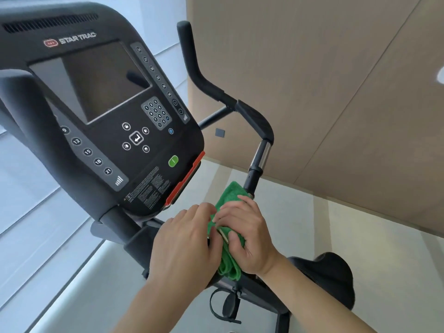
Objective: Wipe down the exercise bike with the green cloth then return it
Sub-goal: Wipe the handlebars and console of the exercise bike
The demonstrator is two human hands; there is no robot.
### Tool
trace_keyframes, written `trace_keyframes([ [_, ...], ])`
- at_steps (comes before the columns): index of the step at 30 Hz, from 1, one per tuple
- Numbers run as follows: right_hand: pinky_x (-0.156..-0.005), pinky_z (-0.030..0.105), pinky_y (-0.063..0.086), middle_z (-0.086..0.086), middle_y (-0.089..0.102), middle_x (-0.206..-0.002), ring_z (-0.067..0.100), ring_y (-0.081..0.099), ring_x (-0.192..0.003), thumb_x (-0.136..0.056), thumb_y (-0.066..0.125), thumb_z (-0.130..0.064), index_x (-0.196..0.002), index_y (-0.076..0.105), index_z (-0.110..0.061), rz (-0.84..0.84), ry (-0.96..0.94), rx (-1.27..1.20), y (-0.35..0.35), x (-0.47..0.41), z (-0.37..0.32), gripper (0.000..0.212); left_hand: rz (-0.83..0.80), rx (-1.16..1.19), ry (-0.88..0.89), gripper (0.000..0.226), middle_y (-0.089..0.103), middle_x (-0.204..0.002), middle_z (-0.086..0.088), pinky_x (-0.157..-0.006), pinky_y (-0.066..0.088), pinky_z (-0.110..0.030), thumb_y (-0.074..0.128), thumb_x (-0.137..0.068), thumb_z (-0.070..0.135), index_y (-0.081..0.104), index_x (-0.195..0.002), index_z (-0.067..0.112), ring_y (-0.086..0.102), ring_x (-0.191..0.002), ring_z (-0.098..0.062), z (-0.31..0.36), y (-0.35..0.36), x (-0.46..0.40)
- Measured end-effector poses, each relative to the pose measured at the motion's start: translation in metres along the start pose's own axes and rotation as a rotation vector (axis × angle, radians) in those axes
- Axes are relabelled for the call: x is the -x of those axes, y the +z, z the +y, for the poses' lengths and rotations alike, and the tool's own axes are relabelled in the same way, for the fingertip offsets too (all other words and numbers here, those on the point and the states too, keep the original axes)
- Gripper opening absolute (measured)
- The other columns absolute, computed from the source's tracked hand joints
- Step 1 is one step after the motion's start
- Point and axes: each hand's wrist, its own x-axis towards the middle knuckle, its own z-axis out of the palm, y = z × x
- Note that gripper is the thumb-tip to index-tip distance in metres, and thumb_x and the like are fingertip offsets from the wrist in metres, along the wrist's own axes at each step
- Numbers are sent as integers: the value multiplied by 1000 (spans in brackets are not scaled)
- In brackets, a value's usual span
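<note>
The black exercise bike fills the view, its console [103, 111] with a dark screen and buttons at upper left. The green cloth [230, 195] is bunched just below the console's red lower edge, at the near end of the right handlebar [260, 155]. Both hands grip the cloth together: my left hand [185, 246] pinches its left side with the fingertips, and my right hand [247, 239] holds it from the right, thumb pressed into the folds. Much of the cloth is hidden under the hands.
The black saddle [331, 277] lies at lower right, a pedal with a strap [228, 306] below the hands. A tan panelled wall [336, 92] stands behind the handlebar. Pale floor [360, 236] surrounds the bike, and light window blinds [36, 224] run along the left.
</note>
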Motion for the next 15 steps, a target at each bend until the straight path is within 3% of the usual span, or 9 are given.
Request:
trace_keyframes([
  [5,-106,43,42,0,74,-91,21,67,-96,-93,40,-25,-86,74,-9,4,-66,35,-10,-29,57,39,-51,-194,-111,12,61,-65,11,-64,46,-39,50,-88,25,62,-89,24,59,-57,-18,14,24,-4],
  [11,-94,40,44,0,66,-80,22,61,-78,-92,36,-23,-79,68,-10,-56,-159,129,-36,-85,155,37,-49,-335,-176,30,51,-59,11,-62,46,-41,40,-96,32,53,-70,26,53,-54,-17,34,48,-15],
  [15,-91,37,44,1,69,-81,26,64,-77,-94,34,-25,-81,70,-12,-89,-136,172,-52,-124,218,40,-28,-405,-189,40,49,-57,10,-60,47,-40,42,-101,35,51,-64,26,52,-50,-17,34,52,-18],
])
